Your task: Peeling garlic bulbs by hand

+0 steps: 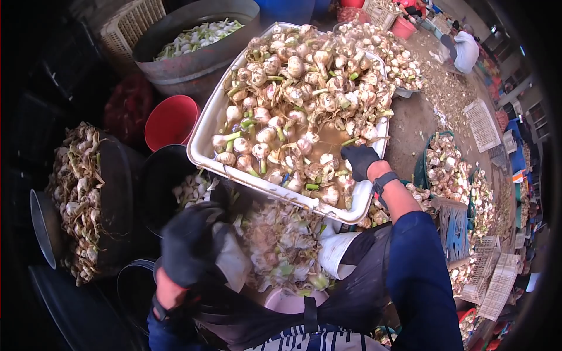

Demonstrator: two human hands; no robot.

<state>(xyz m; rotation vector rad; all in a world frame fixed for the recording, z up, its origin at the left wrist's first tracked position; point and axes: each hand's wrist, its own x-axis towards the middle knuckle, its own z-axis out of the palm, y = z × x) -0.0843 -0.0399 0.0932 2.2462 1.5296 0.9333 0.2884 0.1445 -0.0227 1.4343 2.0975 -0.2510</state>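
Note:
A white plastic tub [285, 189] of brownish water stands before me, heaped with garlic bulbs [303, 87] that have dirty skins and cut green stems. My right hand [360, 160], in a black glove, is over the tub's right side with its fingertips at the bulbs; what it holds, if anything, is hidden. My left hand [191, 245], also gloved in black, is raised left of my lap and blurred, its fingers partly hidden. Under the tub's near edge, between my legs, lies a pile of garlic peelings [285, 245] above a pink basin [296, 302].
At the left are a black bucket [158, 193] with peeled garlic, a red bucket [172, 123] and a heaped dark container [118, 206]. A large metal tub [197, 66] stands behind. Baskets of garlic [448, 166] and plastic crates [482, 125] line the right. A person [465, 50] sits farther off.

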